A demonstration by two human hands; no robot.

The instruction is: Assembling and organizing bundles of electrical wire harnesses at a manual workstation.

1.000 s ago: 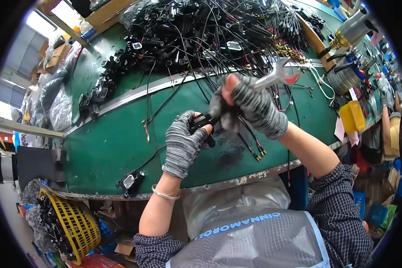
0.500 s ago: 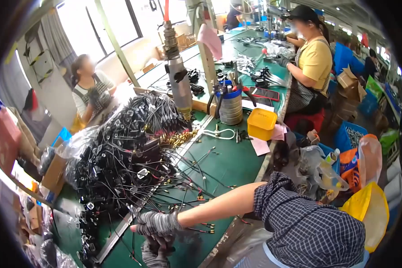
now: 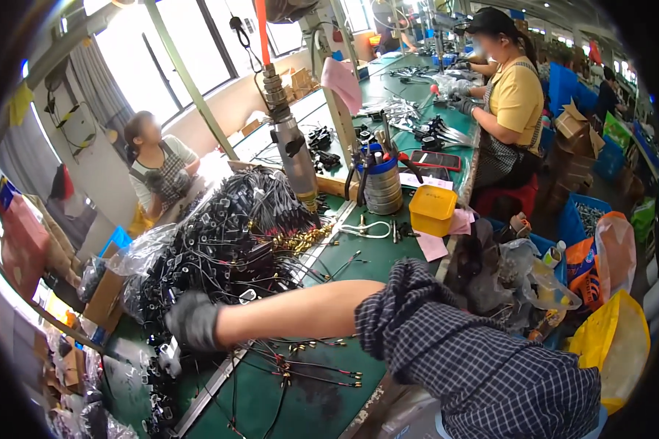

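My right hand point(image 3: 195, 322), in a dark grey knitted glove, reaches across to the left edge of a large heap of black cables point(image 3: 220, 234) with small plugs. Motion smears its fingers, so whether they grip anything is unclear. Just below the hand, a pale shiny connector point(image 3: 170, 358) shows at the heap's edge. Several loose black-and-red leads point(image 3: 285, 369) with gold-coloured tips lie on the green tabletop point(image 3: 315, 402) under my forearm. Out of the picture is my left hand.
A metal strip point(image 3: 212, 388) runs along the table. Above the heap hangs a metal power tool point(image 3: 293, 154). Beyond stand a tin of hand tools point(image 3: 381, 186) and a yellow box point(image 3: 432, 210). Co-workers sit at the far left and far right; bags crowd the right-hand floor.
My right hand has swung left and away from me to the heap's edge. The other gloved hand, low in the earlier frame, has gone out of view. The view has shifted slightly.
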